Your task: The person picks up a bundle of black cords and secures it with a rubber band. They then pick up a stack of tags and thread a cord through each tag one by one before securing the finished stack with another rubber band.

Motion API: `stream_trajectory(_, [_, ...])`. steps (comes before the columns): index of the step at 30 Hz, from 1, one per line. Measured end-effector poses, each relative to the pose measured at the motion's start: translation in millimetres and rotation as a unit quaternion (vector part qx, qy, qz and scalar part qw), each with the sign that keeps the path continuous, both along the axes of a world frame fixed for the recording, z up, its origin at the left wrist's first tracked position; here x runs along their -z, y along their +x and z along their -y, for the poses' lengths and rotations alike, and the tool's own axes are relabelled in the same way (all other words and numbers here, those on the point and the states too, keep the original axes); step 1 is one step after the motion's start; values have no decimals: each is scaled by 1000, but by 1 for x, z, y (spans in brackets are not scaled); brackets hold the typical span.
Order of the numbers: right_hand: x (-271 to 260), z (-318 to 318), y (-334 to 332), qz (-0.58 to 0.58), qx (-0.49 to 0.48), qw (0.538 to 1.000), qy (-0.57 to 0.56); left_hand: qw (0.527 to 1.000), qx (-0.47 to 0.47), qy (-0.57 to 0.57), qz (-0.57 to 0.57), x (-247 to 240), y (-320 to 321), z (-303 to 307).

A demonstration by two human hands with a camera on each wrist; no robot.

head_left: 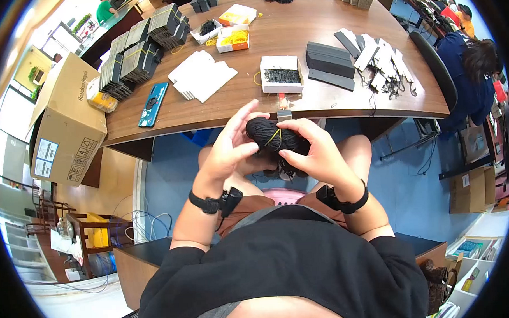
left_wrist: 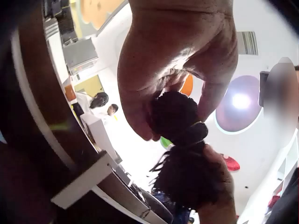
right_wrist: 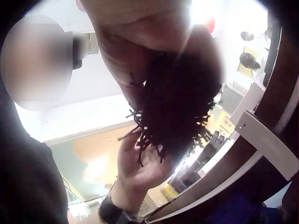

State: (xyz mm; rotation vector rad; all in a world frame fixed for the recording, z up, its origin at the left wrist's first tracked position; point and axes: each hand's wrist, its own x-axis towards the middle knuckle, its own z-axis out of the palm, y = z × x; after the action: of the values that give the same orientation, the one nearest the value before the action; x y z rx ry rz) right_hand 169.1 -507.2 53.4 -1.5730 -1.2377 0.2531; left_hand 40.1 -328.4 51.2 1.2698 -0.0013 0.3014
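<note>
A thick bundle of black cords (head_left: 273, 137), bound by a yellow band (head_left: 274, 137), is held between both hands in front of the table edge. The left hand (head_left: 231, 143) curls its fingers and thumb around the bundle's rounded end, as the left wrist view shows at the bundle (left_wrist: 175, 114). On the other side the right hand (head_left: 316, 151) grips the bundle with thumb and fingers. Loose cord ends (right_wrist: 159, 135) fan out below the right hand (right_wrist: 154, 51) in the right wrist view.
On the table (head_left: 250, 41) stand a white box of small black pieces (head_left: 283, 86), a box of yellow bands (head_left: 233, 38), white cards (head_left: 202, 76), dark strips (head_left: 329, 61), tagged cords (head_left: 383, 65), a phone (head_left: 153, 105) and banded grey stacks (head_left: 141, 53). A carton (head_left: 68, 120) is at left.
</note>
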Motion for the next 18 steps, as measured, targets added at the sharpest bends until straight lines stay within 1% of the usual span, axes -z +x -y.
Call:
stream_trajectory(1, [-7, 1, 0, -7, -12, 1000, -9, 997, 13, 74, 3, -5, -1, -4])
stream_trajectory(3, [-19, 4, 0, -19, -38, 999, -27, 995, 15, 93, -35, -15, -5, -6])
stream_trajectory(4, [-16, 3, -1, -37, -37, 999, 0, 993, 16, 103, -52, -18, -6, -8])
stream_trajectory(6, [-13, 4, -3, -172, -57, 983, 4, 994, 30, 85, -59, -14, -10, -16])
stream_trajectory(7, [-12, 5, -5, -239, -67, 969, 6, 994, 37, 76, -63, -14, -11, -18])
stream_trajectory(8, [-11, 5, -7, -291, -78, 953, 11, 995, 26, 62, -72, -14, -12, -16])
stream_trajectory(10, [-10, 7, -9, -392, -99, 915, 20, 998, 7, 29, -54, -11, -14, -8])
stream_trajectory(13, [2, 5, -6, -297, -7, 950, 94, 1000, -22, 9, -4, -5, -14, -10])
stream_trajectory(14, [2, 7, -1, -129, 79, 983, 105, 999, -33, 7, 15, -2, -15, -11])
stream_trajectory(15, [-3, 7, 2, -48, 100, 982, 154, 999, -25, -12, 17, -1, -16, -12])
stream_trajectory(17, [-15, 6, 4, 81, 82, 981, 156, 999, -7, -49, 22, -1, -16, -15])
stream_trajectory(18, [-20, 5, 3, 163, 73, 973, 147, 998, -18, -59, 25, -1, -15, -13])
